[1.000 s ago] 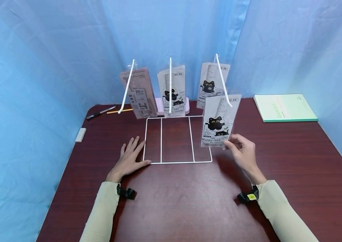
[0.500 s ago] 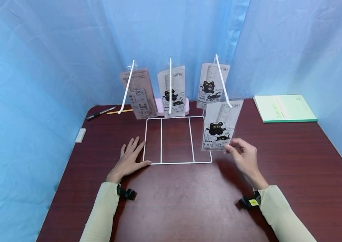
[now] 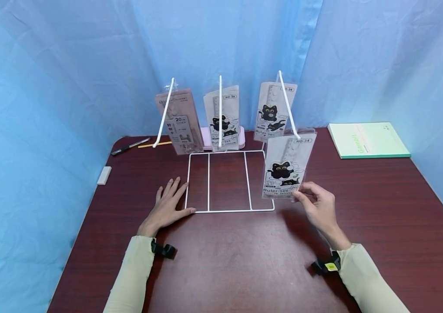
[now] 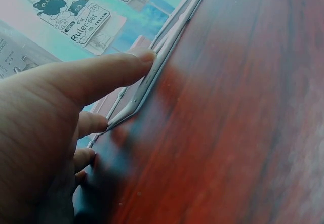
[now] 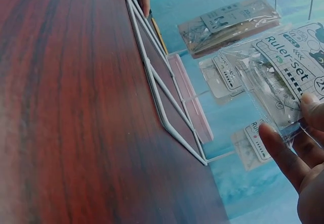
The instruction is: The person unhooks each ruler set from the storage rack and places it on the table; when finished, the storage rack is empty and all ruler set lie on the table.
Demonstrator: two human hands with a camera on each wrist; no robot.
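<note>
My right hand [image 3: 317,208] pinches the lower right corner of a ruler set [image 3: 286,167] in a clear packet with a black-cat card. The packet's top overlaps the tip of the right-hand hook [image 3: 287,102] of a white wire rack [image 3: 229,211]. Fingers spread, my left hand [image 3: 168,204] lies at the rack base's left front corner, thumb on the wire in the left wrist view. Another cat ruler set [image 3: 270,114] hangs farther back on that right hook. The middle hook carries a similar ruler set [image 3: 229,102], and the left hook bears pink ruler packs [image 3: 186,113].
Behind the rack lies a pink flat case [image 3: 242,138]. A black pen [image 3: 127,147], a yellow pencil [image 3: 164,143] and a white eraser [image 3: 104,175] lie at the table's left. A green notebook [image 3: 368,140] is at the back right. Blue curtains enclose the table.
My right hand and its ruler set have moved down and slightly right in the head view, toward me. The packet's top edge is now near the hook's tip. The left hand has stayed put.
</note>
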